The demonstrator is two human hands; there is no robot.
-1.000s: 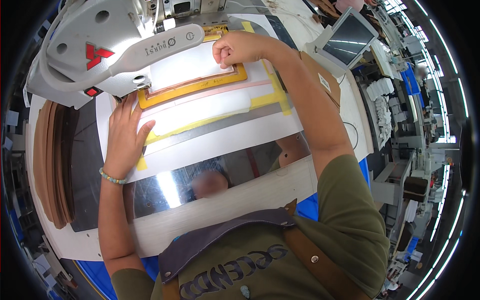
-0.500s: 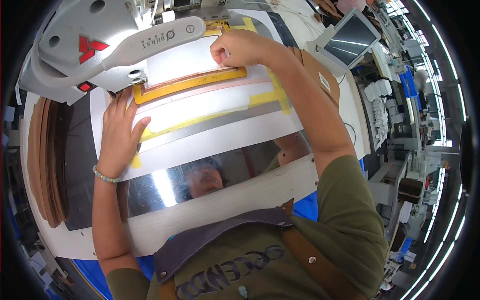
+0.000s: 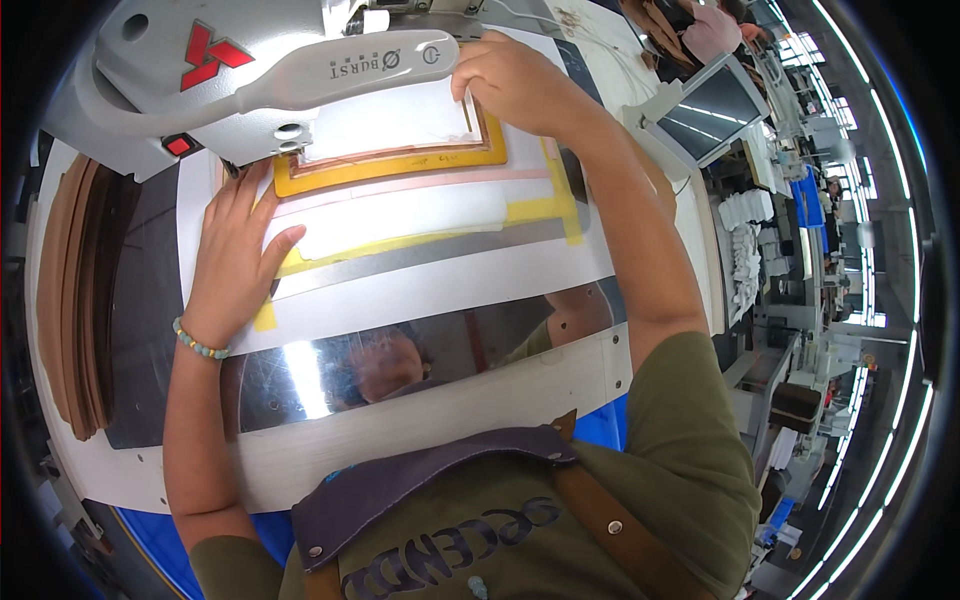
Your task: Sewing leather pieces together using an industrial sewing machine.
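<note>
My left hand point(image 3: 232, 245) lies flat with fingers apart on a white sheet point(image 3: 400, 285), beside the left end of a yellow rectangular frame point(image 3: 400, 163). Inside the frame is a white piece point(image 3: 375, 125) with a brown border around it. My right hand point(image 3: 520, 88) is over the frame's far right corner, its fingers bent and closed. Whatever they grip, if anything, is hidden. A thin yellowish strip point(image 3: 467, 118) shows just below those fingertips. Yellow tape point(image 3: 545, 208) runs along the sheet on the near side of the frame.
A grey sewing machine head point(image 3: 150, 65) and a grey lamp arm point(image 3: 350, 68) overhang the far left. Brown layered pieces point(image 3: 75, 300) are stacked at left. A shiny metal plate point(image 3: 470, 350) lies nearer me. A screen point(image 3: 715, 110) stands at right.
My right hand has shifted right and away from me, uncovering more of the frame's right side. My left hand stays flat on the sheet. The whole view has shifted slightly.
</note>
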